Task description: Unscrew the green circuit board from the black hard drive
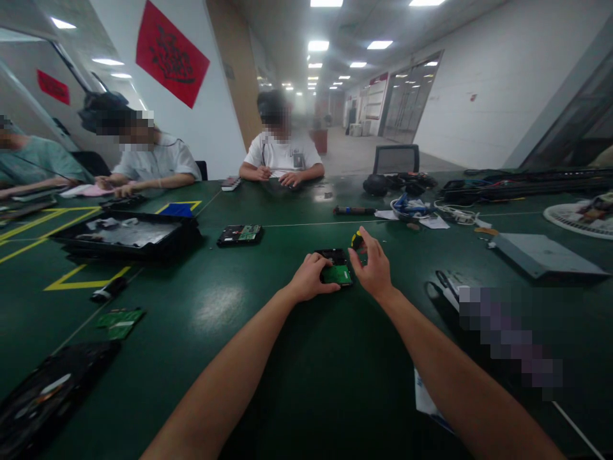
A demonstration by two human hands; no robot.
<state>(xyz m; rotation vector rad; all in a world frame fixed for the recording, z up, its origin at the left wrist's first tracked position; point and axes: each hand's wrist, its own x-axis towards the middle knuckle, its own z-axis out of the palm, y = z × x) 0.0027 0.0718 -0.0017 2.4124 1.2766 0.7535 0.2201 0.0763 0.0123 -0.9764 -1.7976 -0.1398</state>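
Observation:
A small hard drive (336, 268) with a green circuit board facing up lies on the dark green table (268, 358). My left hand (310, 278) grips its left side, fingers curled onto it. My right hand (372, 265) is closed around a screwdriver with a yellow and black handle (357, 240), held upright over the drive's right edge.
Another drive (240, 234) lies further left, beside a black tray (127, 234) of parts. A loose green board (119, 321) and a screwdriver (109, 289) lie near left. A second screwdriver (354, 210), cables and a grey box (541, 254) sit on the right. Three people sit across the table.

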